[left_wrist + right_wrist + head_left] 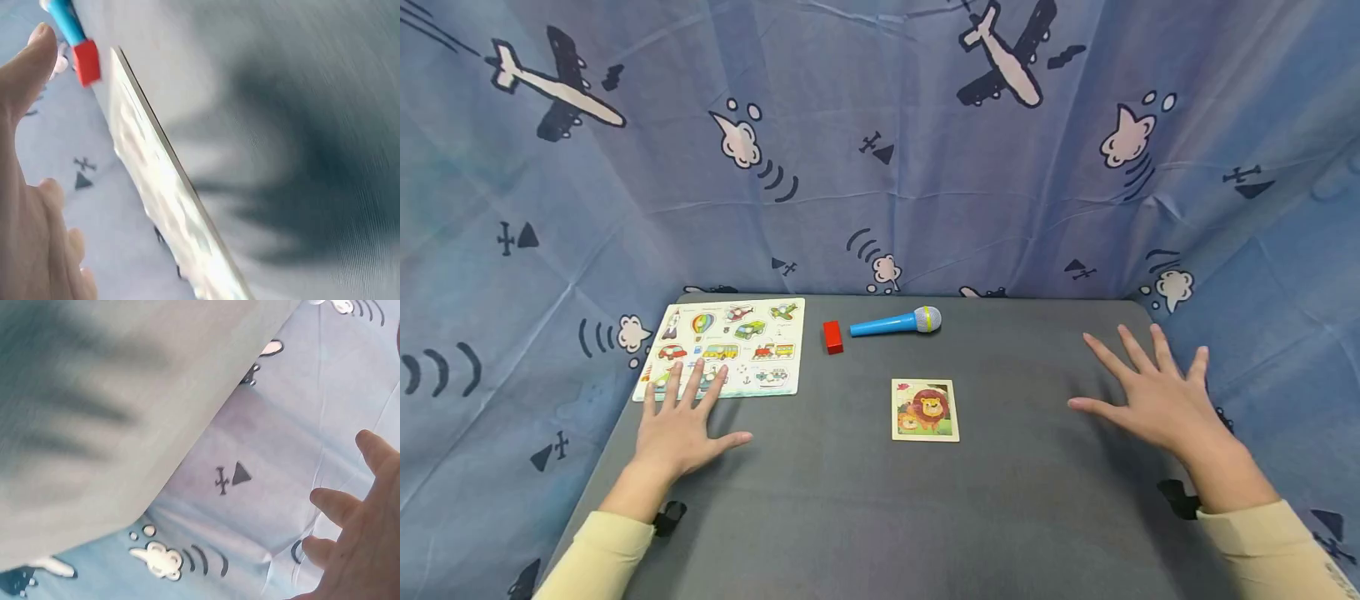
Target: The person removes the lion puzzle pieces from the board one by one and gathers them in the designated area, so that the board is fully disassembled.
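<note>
The left hand (676,437) is spread wide, gripping nothing, over the near edge of the vehicle puzzle board (746,344), which lies at the table (1015,500)'s far left; its rocket, balloon, bus and train show, though whether as loose pieces cannot be told; the right hand (1165,404), equally wide and empty, hovers opposite; between lie a red block (832,337), toy microphone (891,324) and pale-bordered lion picture board (925,412).

Two boards (745,350) (925,410), one microphone (895,322), one block (832,337)
</note>
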Demonstrator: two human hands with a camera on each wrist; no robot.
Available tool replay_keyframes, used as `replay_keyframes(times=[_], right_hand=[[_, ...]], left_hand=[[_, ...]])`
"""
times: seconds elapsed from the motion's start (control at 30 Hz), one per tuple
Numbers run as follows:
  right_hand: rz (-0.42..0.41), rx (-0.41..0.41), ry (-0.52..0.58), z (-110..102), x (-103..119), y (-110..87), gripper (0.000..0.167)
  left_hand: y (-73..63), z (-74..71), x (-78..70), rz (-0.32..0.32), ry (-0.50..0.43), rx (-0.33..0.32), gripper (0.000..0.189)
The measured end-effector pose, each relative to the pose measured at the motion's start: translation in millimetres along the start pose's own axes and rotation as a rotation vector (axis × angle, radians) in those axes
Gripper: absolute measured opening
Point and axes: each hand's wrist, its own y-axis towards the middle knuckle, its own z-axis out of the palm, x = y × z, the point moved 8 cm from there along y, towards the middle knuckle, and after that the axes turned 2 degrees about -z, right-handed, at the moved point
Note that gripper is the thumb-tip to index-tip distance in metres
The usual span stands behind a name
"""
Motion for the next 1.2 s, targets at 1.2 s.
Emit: replay_keyframes(times=[1.2], right_hand=[[-0.199,-0.060,0.411,49.3,143.6,56.3,0.055]], left_hand=[[51.1,75.9,-199.2,0.211,-0.419,0.068,0.106]])
